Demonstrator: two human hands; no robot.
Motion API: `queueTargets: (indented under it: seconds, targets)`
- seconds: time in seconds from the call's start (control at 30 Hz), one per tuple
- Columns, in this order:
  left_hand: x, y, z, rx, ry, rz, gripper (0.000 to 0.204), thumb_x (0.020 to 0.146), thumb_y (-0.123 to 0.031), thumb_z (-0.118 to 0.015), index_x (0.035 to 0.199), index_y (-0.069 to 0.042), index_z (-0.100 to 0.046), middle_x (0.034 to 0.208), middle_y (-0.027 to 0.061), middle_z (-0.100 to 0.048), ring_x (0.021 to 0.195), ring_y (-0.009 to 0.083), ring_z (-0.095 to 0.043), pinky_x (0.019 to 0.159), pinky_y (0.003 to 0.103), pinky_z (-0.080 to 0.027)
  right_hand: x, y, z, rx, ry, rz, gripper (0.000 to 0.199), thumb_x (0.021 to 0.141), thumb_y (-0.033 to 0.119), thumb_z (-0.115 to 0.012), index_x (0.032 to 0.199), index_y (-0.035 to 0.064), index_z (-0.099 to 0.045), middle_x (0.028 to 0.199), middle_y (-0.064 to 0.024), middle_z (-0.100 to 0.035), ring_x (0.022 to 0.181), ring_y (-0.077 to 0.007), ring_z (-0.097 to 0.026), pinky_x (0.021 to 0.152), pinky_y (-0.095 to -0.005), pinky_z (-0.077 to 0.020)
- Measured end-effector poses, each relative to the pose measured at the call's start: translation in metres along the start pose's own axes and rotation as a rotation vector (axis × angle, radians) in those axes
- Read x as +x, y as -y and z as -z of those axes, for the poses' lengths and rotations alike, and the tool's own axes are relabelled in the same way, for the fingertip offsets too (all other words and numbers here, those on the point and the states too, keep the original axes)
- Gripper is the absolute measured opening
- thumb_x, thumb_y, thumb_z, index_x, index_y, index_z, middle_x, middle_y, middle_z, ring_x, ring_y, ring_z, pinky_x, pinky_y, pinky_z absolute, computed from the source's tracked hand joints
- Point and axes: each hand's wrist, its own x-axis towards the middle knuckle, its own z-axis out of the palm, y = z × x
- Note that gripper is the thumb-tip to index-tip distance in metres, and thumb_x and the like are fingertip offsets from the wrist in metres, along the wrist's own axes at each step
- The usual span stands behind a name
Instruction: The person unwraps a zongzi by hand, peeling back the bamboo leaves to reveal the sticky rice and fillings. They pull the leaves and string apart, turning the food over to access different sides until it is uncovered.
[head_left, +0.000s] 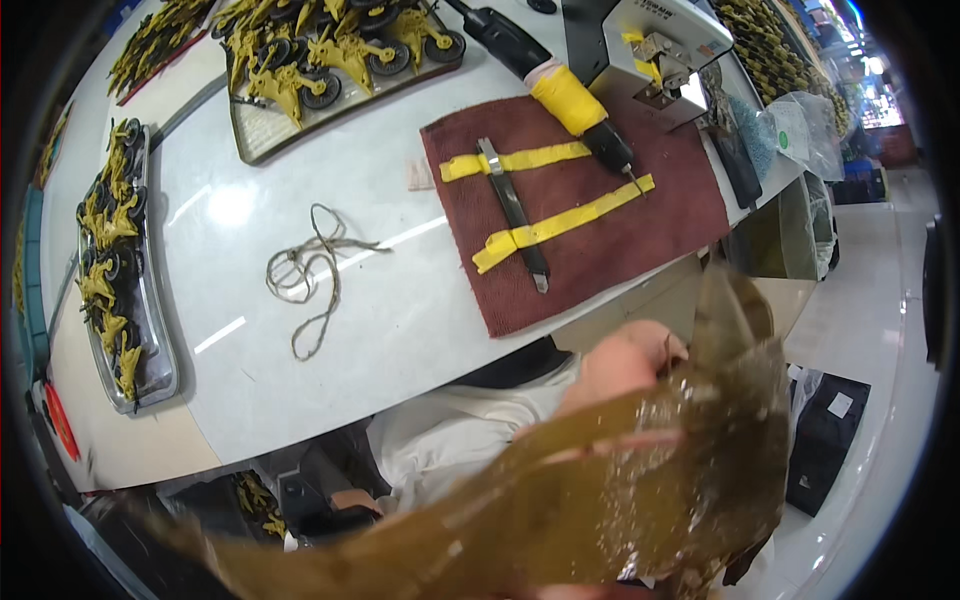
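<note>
My right hand (622, 366) is raised close to the camera, its fingers pinched on a large translucent amber-brown film (620, 490). The film spreads across the lower right and hides the forearm behind it. It hangs over my lap and the white garment (450, 430), just off the table's near edge. A small skin-coloured patch (355, 500) low by my lap may be my left hand; too little of it shows to tell what it does.
On the white table (400, 330) lies a maroon cloth (600, 240) with yellow tape strips, a flat metal tool (513, 212) and a black tool with a yellow-wrapped handle (568, 98). A twine loop (312, 272) lies mid-table. Trays of yellow-and-black parts sit at left (115, 270) and back (330, 55). A grey machine (650, 40) stands behind.
</note>
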Motion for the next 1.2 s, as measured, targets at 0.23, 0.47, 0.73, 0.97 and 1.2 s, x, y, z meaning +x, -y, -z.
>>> queueTargets:
  seconds: [0.23,0.47,0.73,0.97,1.2]
  targets:
    - [-0.003,0.012,0.007,-0.029,-0.004,-0.035,0.052,0.084,-0.037,-0.034,0.127,-0.009,-0.027,0.107,0.0145,-0.049,0.090,0.0267,-0.050,0.079,0.038,-0.037,0.003,-0.025,0.011,0.052,-0.015,0.058,0.020,0.079,0.026,-0.054,0.088,0.0073,-0.053,0.087,0.0001,-0.057,0.088,-0.0256,-0.053,0.082,-0.0371,-0.0362]
    - [0.005,0.018,0.002,-0.009,0.051,0.007,0.050,0.083,-0.030,-0.042,0.125,-0.007,-0.027,0.108,0.0133,-0.048,0.087,0.0233,-0.050,0.074,0.034,-0.038,-0.006,-0.009,-0.006,-0.004,-0.027,0.073,0.021,0.078,0.024,-0.054,0.090,0.0065,-0.052,0.088,-0.0013,-0.056,0.088,-0.0262,-0.053,0.082,-0.0376,-0.0367]
    - [-0.005,0.023,0.003,0.116,-0.042,0.036,0.050,0.081,-0.021,-0.051,0.122,-0.005,-0.027,0.109,0.0120,-0.047,0.084,0.0195,-0.050,0.069,0.029,-0.039,0.004,-0.012,-0.011,0.021,0.005,-0.002,0.023,0.077,0.023,-0.054,0.092,0.0056,-0.050,0.090,-0.0030,-0.055,0.089,-0.0268,-0.053,0.082,-0.0381,-0.0373]
    - [-0.014,0.000,0.019,0.152,-0.189,0.262,0.052,0.081,-0.037,-0.041,0.116,0.001,-0.036,0.101,0.0152,-0.050,0.085,0.0233,-0.050,0.076,0.035,-0.038,0.002,-0.015,-0.018,0.060,0.000,-0.007,0.025,0.077,0.022,-0.054,0.094,0.0048,-0.049,0.091,-0.0044,-0.055,0.090,-0.0274,-0.053,0.082,-0.0386,-0.0378]
    - [0.034,0.014,0.015,-0.690,0.118,-0.215,0.084,0.079,-0.065,-0.022,0.124,0.006,-0.028,0.118,0.0265,-0.041,0.110,0.0379,-0.043,0.092,0.051,-0.032,0.008,-0.017,0.000,0.090,-0.083,0.064,0.027,0.076,0.021,-0.054,0.096,0.0040,-0.048,0.093,-0.0059,-0.054,0.090,-0.0280,-0.053,0.082,-0.0391,-0.0383]
